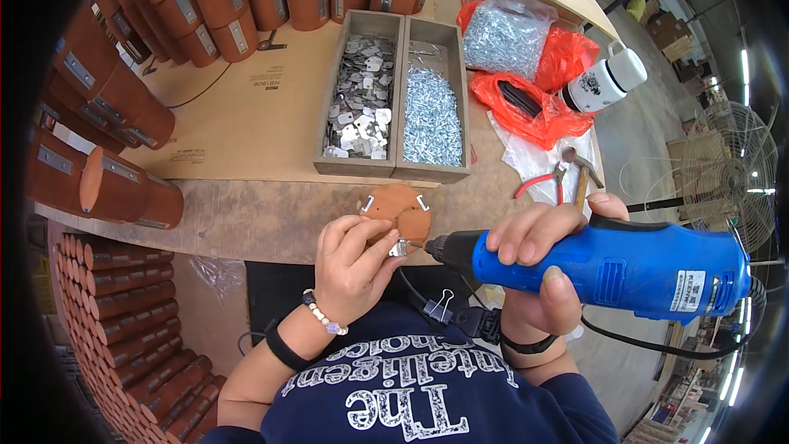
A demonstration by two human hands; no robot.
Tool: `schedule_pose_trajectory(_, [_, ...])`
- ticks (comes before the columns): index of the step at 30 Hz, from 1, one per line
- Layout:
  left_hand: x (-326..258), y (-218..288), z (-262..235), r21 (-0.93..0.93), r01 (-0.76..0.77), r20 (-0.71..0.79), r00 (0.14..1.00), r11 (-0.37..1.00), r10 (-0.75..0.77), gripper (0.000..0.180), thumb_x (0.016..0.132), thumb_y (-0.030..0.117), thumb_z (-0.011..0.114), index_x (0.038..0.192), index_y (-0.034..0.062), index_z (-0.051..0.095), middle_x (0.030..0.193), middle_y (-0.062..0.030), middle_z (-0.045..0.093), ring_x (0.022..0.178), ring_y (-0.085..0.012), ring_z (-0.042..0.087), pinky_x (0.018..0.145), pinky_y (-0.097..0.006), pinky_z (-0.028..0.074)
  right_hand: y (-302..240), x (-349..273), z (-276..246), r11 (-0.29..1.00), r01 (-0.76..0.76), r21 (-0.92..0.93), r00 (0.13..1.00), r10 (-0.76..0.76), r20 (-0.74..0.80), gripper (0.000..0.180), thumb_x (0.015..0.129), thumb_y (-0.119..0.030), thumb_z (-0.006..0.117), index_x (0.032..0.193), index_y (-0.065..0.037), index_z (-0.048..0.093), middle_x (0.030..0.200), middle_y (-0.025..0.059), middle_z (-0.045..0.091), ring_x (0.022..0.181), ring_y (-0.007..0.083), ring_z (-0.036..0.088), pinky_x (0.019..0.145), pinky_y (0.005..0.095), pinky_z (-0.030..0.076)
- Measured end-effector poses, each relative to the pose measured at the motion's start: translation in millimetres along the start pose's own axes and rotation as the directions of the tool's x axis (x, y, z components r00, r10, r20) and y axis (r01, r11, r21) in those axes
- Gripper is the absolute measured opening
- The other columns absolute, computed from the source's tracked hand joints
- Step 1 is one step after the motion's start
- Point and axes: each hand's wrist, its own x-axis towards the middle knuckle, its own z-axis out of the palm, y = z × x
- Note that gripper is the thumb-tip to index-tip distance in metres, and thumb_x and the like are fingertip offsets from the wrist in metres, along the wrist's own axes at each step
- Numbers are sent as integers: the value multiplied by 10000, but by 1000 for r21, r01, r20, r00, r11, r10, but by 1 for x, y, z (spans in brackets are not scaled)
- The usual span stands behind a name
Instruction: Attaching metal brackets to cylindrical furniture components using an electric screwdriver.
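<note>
At the near edge of the table a round reddish-brown disc (408,215) carries two small light metal brackets (421,203) near its far rim. My left hand (353,267) is closed over the disc's near side, pinching a small shiny metal plate (399,247) at its edge. A blue corded electric screwdriver (608,270) is gripped in my right hand (542,251). Its black nose points left, and the bit (417,244) reaches the metal plate. Whether a screw sits at the bit's tip is too small to tell.
Beyond the disc stands a two-part wooden tray (357,166) with metal plates and screws. Red-handled pliers (534,184), a hammer (582,171), a bag of screws (508,37) and a white bottle (604,82) lie to the right. Reddish-brown cylinders (222,8) crowd the left and back.
</note>
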Motion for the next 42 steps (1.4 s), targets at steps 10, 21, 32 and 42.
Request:
schedule_pose_trajectory(10, [1, -1, -1, -10, 12, 4, 1000, 1000, -12, 334, 521, 86, 692, 838, 58, 591, 893, -51, 559, 830, -242, 499, 696, -348, 396, 4, 2, -2, 999, 0, -42, 990, 6, 141, 594, 687, -23, 585, 1154, -90, 224, 738, 104, 520, 705, 240, 531, 683, 379, 449])
schedule_pose_trajectory(21, [1, -3, -1, -32, 17, 11, 1000, 999, -17, 352, 516, 82, 694, 851, 67, 586, 894, -47, 558, 826, -244, 494, 684, -347, 397, 5, 3, 3, 999, -28, -46, 986, 35, 162, 599, 670, 6, 589, 1143, -89, 234, 735, 106, 527, 704, 236, 535, 675, 361, 452])
schedule_pose_trajectory(32, [0, -5, -1, -81, 19, -15, 1000, 997, -20, 356, 513, 72, 693, 853, 67, 588, 888, -39, 560, 814, -240, 491, 678, -340, 406, 9, 10, 13, 992, 27, -126, 965, 7, 263, 585, 655, 21, 597, 1118, -57, 248, 733, 102, 530, 695, 222, 542, 672, 338, 438])
schedule_pose_trajectory(42, [0, -8, -1, -120, 32, -3, 999, 992, -32, 355, 512, 63, 691, 853, 69, 594, 884, -41, 556, 800, -236, 481, 670, -323, 410, 12, 14, 18, 982, -29, -187, 966, 76, 248, 496, 655, 32, 573, 1046, -55, 280, 714, 94, 534, 685, 204, 544, 684, 333, 435])
